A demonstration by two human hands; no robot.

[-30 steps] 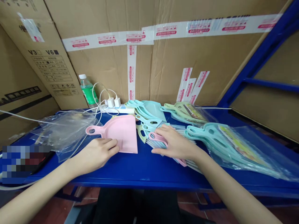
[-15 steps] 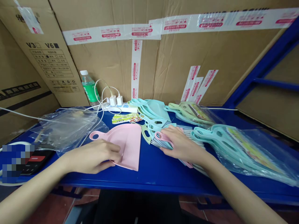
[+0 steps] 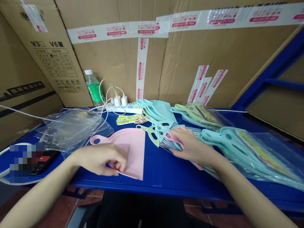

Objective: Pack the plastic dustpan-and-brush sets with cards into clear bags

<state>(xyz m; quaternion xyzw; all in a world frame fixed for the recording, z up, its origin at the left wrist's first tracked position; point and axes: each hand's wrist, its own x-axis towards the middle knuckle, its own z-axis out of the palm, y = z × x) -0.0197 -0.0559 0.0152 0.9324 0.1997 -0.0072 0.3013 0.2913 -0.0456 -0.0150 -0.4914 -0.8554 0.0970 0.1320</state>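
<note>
A pink dustpan lies on the blue table, its handle pointing left. My left hand is closed on the dustpan's near side edge, fingers curled over into the pan. At the right, my right hand is wrapped round a pink hand brush, over a pile of brushes; its bristles are mostly hidden under my hand. Blue hand brushes and a green brush lie just left of that hand. Behind them rests a stack of blue and green dustpans.
Bagged blue dustpan sets lie at the right, bagged green ones behind. Clear plastic bags spread at the left. A power strip with cables, a bottle and printed cards stand or lie near the cardboard.
The view has shifted slightly. My left hand has rolled, fingers curling further over the dustpan's edge, and the pan's near side sits a little closer. My right hand stays over the pink brush.
</note>
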